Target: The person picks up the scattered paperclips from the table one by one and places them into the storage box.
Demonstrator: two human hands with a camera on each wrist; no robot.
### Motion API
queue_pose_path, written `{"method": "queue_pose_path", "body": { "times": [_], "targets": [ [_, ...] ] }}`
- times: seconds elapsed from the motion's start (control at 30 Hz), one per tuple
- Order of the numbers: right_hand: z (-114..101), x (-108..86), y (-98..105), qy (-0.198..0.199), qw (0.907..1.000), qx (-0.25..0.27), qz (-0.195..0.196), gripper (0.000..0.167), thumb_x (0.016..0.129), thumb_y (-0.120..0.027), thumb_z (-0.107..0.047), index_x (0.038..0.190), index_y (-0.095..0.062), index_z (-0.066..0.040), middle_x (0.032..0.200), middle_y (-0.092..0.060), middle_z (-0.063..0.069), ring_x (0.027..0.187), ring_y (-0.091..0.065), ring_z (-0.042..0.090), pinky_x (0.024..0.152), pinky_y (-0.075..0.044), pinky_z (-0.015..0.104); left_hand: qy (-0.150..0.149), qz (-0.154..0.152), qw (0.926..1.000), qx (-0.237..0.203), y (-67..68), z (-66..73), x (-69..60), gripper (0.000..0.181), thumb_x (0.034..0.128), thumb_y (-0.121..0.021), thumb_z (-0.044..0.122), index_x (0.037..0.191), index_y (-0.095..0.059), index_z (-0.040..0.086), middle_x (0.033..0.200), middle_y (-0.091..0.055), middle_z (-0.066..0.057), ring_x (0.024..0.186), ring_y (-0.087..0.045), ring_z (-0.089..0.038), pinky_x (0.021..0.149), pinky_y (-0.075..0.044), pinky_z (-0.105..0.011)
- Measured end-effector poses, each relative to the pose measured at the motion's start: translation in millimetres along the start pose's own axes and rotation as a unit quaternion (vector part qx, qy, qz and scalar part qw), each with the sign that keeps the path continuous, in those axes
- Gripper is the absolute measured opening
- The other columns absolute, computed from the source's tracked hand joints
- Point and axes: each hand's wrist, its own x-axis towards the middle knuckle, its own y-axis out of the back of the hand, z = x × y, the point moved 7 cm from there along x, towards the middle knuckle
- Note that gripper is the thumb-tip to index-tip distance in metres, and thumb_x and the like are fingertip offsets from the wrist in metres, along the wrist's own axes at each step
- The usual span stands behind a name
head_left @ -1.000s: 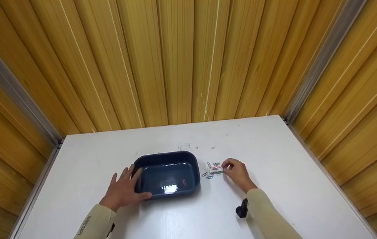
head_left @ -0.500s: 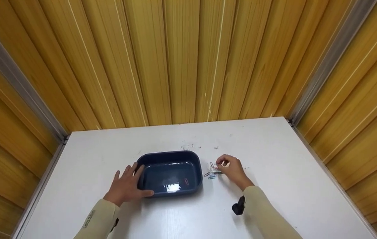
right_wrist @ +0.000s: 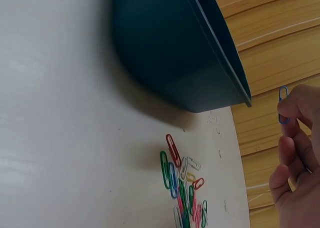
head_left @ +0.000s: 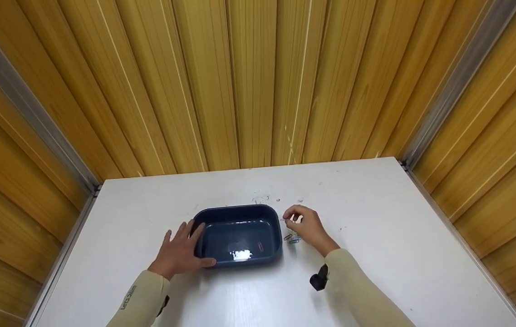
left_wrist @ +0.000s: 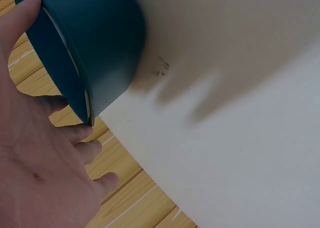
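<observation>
A dark blue rectangular basin [head_left: 244, 263] stands on the white table. My left hand [head_left: 179, 253] rests on its left rim with fingers spread, the thumb along the near rim. Between thumb and forefinger, my right hand [head_left: 308, 229] pinches a blue paper clip [right_wrist: 283, 120], raised just off the basin's right rim. One pinkish-red paper clip [head_left: 260, 246] lies inside the basin, on the right of its floor. Several loose paper clips [right_wrist: 182, 185] in red, green, blue, pink, yellow and white lie in a pile beside the basin, partly hidden by my right hand in the head view.
Yellow wood-patterned panels [head_left: 253, 81] rise behind the table [head_left: 121, 218] and at both sides, with grey metal posts in the corners. Small dark marks [head_left: 261, 199] dot the tabletop behind the basin.
My right hand has lifted a paper clip from the pile and moved left and slightly away from me, toward the basin's right rim. The left hand keeps its place on the basin.
</observation>
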Motion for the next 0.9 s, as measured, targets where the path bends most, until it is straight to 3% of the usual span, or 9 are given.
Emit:
{"method": "queue_pose_path", "body": {
  "times": [0.33,0.63,0.9],
  "targets": [
    [-6,-3.4,-9,-0.001,1.0000,0.004,-0.004,0.013,0.080,-0.066,0.002,0.086,-0.068,-0.010,0.085,-0.066,0.005,0.078,-0.054,0.013,0.068,-0.044,0.022,-0.017,0.017,0.9997,-0.009,-3.3,-0.2,-2.6,0.099,0.0759,-0.067,0.066,0.152,-0.032,0.014,0.160,-0.022,-0.018,0.147,-0.021,-0.040,0.116,-0.013,-0.066],
    [-9,-4.6,-16,0.000,0.9999,0.001,-0.012,0.013,0.082,-0.068,-0.002,0.086,-0.070,-0.015,0.086,-0.067,0.000,0.079,-0.054,0.012,0.066,-0.041,0.019,-0.006,0.006,0.9999,-0.014,-4.3,0.5,-1.7,0.099,0.0750,-0.070,0.063,0.152,-0.031,0.014,0.159,-0.023,-0.019,0.148,-0.020,-0.039,0.116,-0.012,-0.065],
    [-13,-3.8,-25,0.010,0.9998,0.015,-0.012,0.014,0.081,-0.066,0.000,0.085,-0.070,-0.013,0.085,-0.066,0.003,0.081,-0.057,0.021,0.065,-0.040,0.018,0.006,-0.004,0.9994,-0.033,-4.4,1.8,0.2,0.101,0.0737,-0.074,0.059,0.153,-0.029,0.015,0.160,-0.021,-0.020,0.148,-0.017,-0.039,0.117,-0.009,-0.064]
  ]
}}
